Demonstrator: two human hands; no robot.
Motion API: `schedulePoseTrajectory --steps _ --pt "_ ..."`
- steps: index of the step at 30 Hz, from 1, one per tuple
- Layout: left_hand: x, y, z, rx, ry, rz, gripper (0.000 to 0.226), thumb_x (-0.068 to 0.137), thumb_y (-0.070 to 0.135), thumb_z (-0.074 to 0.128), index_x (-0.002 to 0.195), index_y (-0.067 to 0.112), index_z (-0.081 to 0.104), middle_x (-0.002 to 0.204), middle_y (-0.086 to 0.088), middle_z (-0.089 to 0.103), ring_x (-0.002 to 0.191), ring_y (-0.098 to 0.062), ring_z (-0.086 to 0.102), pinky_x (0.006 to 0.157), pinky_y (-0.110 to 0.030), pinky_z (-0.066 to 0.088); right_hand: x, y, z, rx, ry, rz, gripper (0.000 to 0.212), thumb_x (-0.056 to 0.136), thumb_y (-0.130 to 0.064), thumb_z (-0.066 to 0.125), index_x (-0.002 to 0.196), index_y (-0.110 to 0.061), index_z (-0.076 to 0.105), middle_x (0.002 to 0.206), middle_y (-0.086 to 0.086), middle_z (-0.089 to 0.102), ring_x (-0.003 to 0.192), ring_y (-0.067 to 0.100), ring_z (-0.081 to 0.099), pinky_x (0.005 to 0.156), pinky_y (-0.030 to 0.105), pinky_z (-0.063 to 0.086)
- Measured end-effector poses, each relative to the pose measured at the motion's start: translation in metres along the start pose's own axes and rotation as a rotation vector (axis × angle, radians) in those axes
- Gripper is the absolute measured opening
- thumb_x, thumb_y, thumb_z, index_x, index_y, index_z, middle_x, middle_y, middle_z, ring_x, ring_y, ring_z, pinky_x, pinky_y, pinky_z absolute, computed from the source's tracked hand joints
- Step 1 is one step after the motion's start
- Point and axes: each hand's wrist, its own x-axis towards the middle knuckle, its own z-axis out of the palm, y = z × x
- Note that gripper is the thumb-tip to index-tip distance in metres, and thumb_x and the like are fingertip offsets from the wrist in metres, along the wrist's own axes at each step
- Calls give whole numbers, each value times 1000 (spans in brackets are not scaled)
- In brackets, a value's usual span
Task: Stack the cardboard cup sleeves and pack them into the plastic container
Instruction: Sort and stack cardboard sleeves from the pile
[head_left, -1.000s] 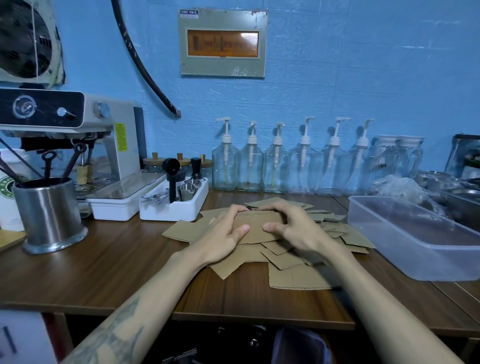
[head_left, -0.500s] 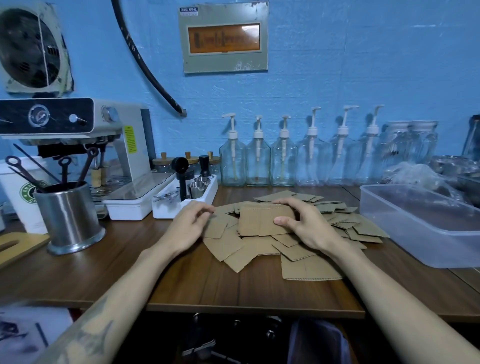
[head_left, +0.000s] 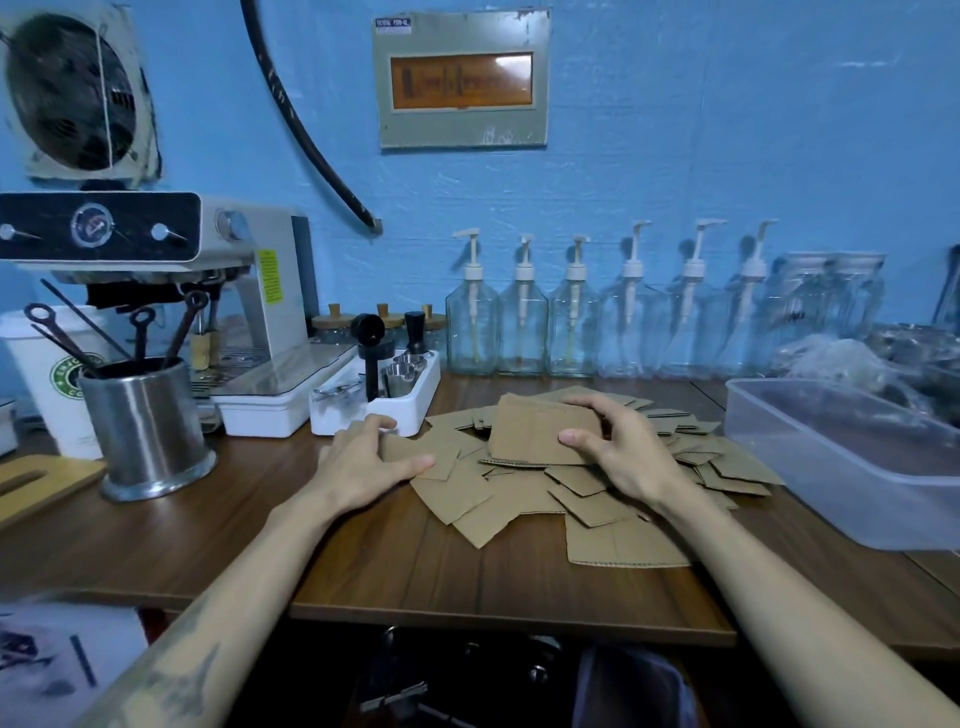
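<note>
Reaching left, the left hand (head_left: 371, 460) has parted from the right since a second ago, when both pressed on one sleeve; now its fingers curl on the edge of a loose cup sleeve (head_left: 415, 454) at the pile's left margin. Right hand (head_left: 615, 449) keeps the small gathered stack (head_left: 540, 434) pinched, thumb in front, fingers over the far edge. Judgement: collecting phase, next sleeve about to join the stack; packing not begun.

Sleeves are flat kraft corrugated board, tapered with curved edges, fluting visible along cut sides; the scattered pile (head_left: 597, 499) lies on the wood-grain counter (head_left: 415, 571). Clear plastic container (head_left: 831, 467), thin-walled and rectangular, sits just right of the pile, no sleeves in it. Behind: glass pump bottles (head_left: 522, 332), a white accessory tray (head_left: 374, 410).
</note>
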Motion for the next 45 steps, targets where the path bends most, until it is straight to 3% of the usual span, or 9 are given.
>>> schedulePoseTrajectory --steps 5,10,16,21,25,28,33,39,45 --pt "-5 8 -5 -223 90 21 72 77 42 81 134 23 41 127 -2 37 122 -23 42 105 -38 37 -1 0 1 -42 -40 2 43 89 -33 69 130 -27 58 118 -12 61 110 8 55 92 22 40" --pt "-9 15 -15 -549 118 51 35 88 19 74 119 23 59 107 0 57 94 -16 57 69 -17 44 -2 1 -2 -54 -77 16 46 91 -31 68 134 -31 54 130 -7 58 115 9 53 98 27 41" --pt "-13 28 -22 -968 41 88 18 93 12 64 112 12 64 104 -9 67 91 -19 63 73 -26 55 -3 -3 -4 -7 -90 29 44 91 -27 68 133 -33 55 127 -9 60 109 10 58 102 32 45" --pt "-9 60 7 -747 -69 186 6 93 17 66 98 20 63 95 1 66 83 -9 63 66 -16 50 -2 -5 -5 23 -83 10 44 88 -24 72 129 -34 59 120 -13 62 105 4 57 82 -2 36" --pt "1 82 22 -603 -54 198 10 95 28 64 99 28 55 111 5 60 90 -6 60 64 -14 45 -3 -7 -4 65 -138 17 42 95 -16 62 133 -32 56 125 -8 63 117 12 56 101 24 43" --pt "5 90 26 -538 -83 199 23 96 39 60 108 28 43 133 9 53 112 -13 56 90 -28 48 -4 -8 -2 92 -145 34 37 101 -14 50 134 -30 56 116 -18 63 111 4 55 103 33 42" --pt "0 93 37 -378 -78 202 43 94 44 59 114 26 26 97 -3 54 90 -18 56 79 -34 47 -4 -10 3 156 -92 93 34 103 -47 38 129 -37 57 132 -16 57 127 10 49 106 33 37" --pt "-6 103 40 -478 -142 322 94 85 29 76 151 30 9 148 -7 30 139 -21 33 116 -43 30 -5 -13 18 -103 -169 99 69 93 -52 55 150 -40 18 159 -4 29 143 21 26 117 49 17" --pt "-4 103 39 -458 -149 378 69 96 17 61 152 25 22 148 -2 26 140 -14 27 119 -35 22 -2 -17 25 -84 -196 5 64 102 -33 46 154 -32 9 162 -4 19 147 19 21 120 45 12"
